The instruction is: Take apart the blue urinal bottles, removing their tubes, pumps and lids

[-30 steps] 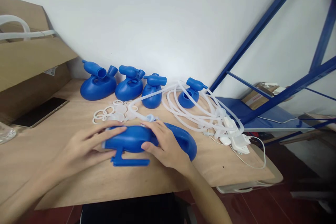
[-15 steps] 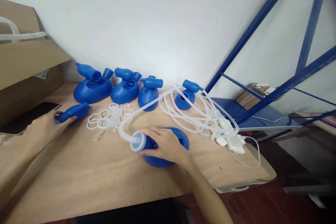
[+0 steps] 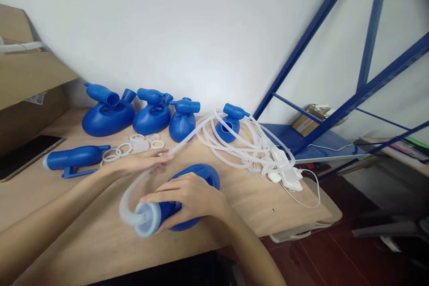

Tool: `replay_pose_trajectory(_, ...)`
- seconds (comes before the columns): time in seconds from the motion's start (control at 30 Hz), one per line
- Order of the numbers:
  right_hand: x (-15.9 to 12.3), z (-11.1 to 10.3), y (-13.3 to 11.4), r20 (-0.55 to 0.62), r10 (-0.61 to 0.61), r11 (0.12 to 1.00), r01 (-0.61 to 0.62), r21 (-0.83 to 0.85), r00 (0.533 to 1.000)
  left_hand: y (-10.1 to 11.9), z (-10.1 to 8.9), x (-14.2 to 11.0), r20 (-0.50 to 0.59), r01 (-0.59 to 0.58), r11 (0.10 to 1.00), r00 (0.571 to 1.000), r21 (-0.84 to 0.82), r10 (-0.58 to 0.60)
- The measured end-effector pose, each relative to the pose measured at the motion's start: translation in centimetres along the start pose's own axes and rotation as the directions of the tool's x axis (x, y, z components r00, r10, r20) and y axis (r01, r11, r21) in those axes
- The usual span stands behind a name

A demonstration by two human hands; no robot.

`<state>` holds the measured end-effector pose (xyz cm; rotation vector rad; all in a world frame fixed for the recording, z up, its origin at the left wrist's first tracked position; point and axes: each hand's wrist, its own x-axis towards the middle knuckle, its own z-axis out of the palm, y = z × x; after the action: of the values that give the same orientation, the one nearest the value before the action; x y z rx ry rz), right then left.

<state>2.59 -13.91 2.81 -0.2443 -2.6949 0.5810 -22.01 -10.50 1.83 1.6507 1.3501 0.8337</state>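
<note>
My right hand [image 3: 187, 199] is wrapped round the neck of a blue plastic vessel [image 3: 197, 183] lying on the wooden table [image 3: 83, 214]. A translucent cap [image 3: 145, 225] closes the neck, and a clear tube [image 3: 129, 196] curves up out of it. My left hand [image 3: 142, 161] reaches across and pinches that tube just above the vessel. A blue handle part [image 3: 72, 158] lies alone on the table at the left, apart from both hands.
Several blue vessels [image 3: 107, 114] stand in a row by the wall, with white rings [image 3: 132, 147] in front. Coiled clear tubing [image 3: 248, 143] and white adapters [image 3: 288, 178] lie at right. A phone [image 3: 23, 156] and cardboard box [image 3: 30, 85] are at left. Blue shelving [image 3: 335, 111] stands right.
My left hand let go of the blue handle part at the left and came back to grasp the tube. My right hand turned the vessel so its capped neck points toward me.
</note>
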Motion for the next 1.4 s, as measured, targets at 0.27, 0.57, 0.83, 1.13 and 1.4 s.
replay_pose_trajectory(0.27, -0.2, -0.1, -0.3, -0.050, 0.082, 0.991, -0.086, -0.106, 0.995, 2.6, -1.5, 2.1, -0.019, 0.204, 0.818, 0.967, -0.538, -0.254)
replay_pose_trajectory(0.57, -0.5, -1.1, 0.8, -0.141, 0.304, 0.950, -0.311, -0.033, 0.942, 2.5, -6.7, -3.5, -0.390, -0.001, 0.702, 0.832, -0.712, -0.395)
replay_pose_trajectory(0.83, -1.3, -6.0, 7.5, -0.376, 0.609, 0.695, -0.699, -0.171, 0.698, 2.0, -5.3, -5.5, -0.547, -0.101, 0.769, 0.761, -0.631, -0.348)
replay_pose_trajectory(1.13, -5.0, -9.2, 15.2, -0.409, 0.729, 0.227, -0.757, -0.613, 0.550, 0.2, -6.5, -6.0, -0.231, 0.234, 0.751, 0.859, -0.617, -0.457)
replay_pose_trajectory(1.4, -5.2, -9.5, 15.2, -0.395, 0.733, 0.220, -0.743, -0.632, 0.554, 1.0, -8.2, -0.5, -0.090, 0.317, 0.762, 0.894, -0.565, -0.438)
